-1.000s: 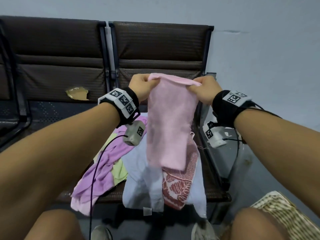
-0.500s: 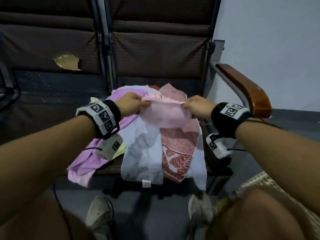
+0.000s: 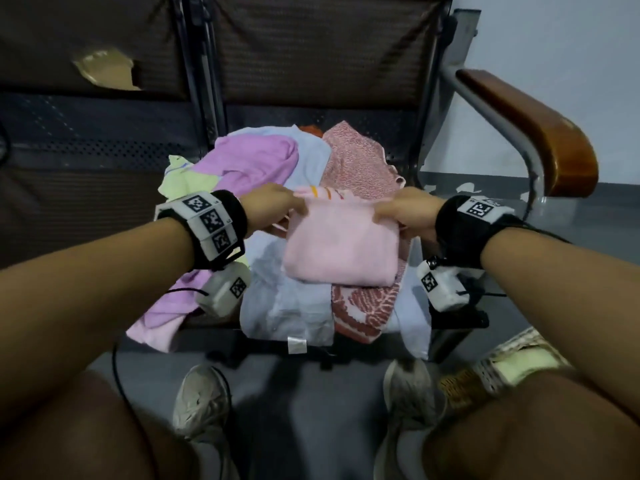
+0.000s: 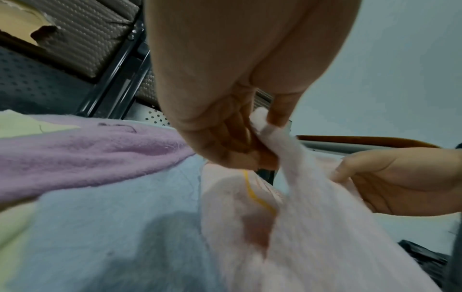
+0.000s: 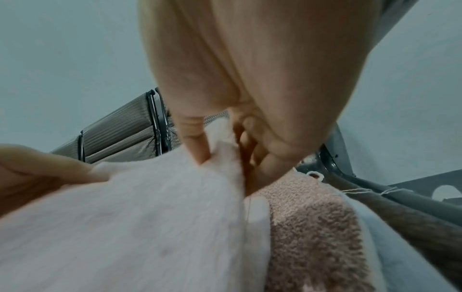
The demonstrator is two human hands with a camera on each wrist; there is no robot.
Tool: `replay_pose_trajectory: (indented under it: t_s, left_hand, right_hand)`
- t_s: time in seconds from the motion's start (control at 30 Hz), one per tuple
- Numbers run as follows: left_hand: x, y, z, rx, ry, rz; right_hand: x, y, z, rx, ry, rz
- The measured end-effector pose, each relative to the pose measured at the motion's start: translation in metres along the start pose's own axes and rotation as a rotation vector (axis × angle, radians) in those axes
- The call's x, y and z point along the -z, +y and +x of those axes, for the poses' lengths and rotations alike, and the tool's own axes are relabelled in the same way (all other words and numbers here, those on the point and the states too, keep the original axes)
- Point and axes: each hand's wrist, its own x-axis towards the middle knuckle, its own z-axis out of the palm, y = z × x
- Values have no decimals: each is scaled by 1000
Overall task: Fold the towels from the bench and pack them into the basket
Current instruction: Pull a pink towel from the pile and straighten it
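A pale pink towel [image 3: 341, 244] lies folded over on top of the towel pile on the bench seat. My left hand [image 3: 273, 211] pinches its far left corner [image 4: 262, 122] between thumb and fingers. My right hand [image 3: 405, 214] pinches the far right corner [image 5: 222, 138] the same way. Under it lie a light blue towel [image 3: 287, 306], a red patterned towel [image 3: 363, 306], a lilac towel [image 3: 249, 161] and a yellow-green one [image 3: 180, 183]. A corner of the woven basket [image 3: 512, 365] shows on the floor at the lower right.
The bench's brown wooden armrest [image 3: 533, 126] on a grey metal frame curves just right of the pile. Dark seat backs [image 3: 311, 57] rise behind, one with a torn patch [image 3: 104, 71]. My knees and shoes [image 3: 201, 400] are in front of the bench.
Both hands came down from chest height to the pile, laying the hanging pink towel over itself into a folded rectangle. My head tilted down, bringing the armrest and basket into view.
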Motion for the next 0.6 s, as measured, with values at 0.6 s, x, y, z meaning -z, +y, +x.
replay_pose_trajectory:
  t_s: [0.6]
  left_hand:
    - [-11, -29, 24, -341, 219, 393]
  right_hand:
    - [-29, 15, 4, 499, 48, -574]
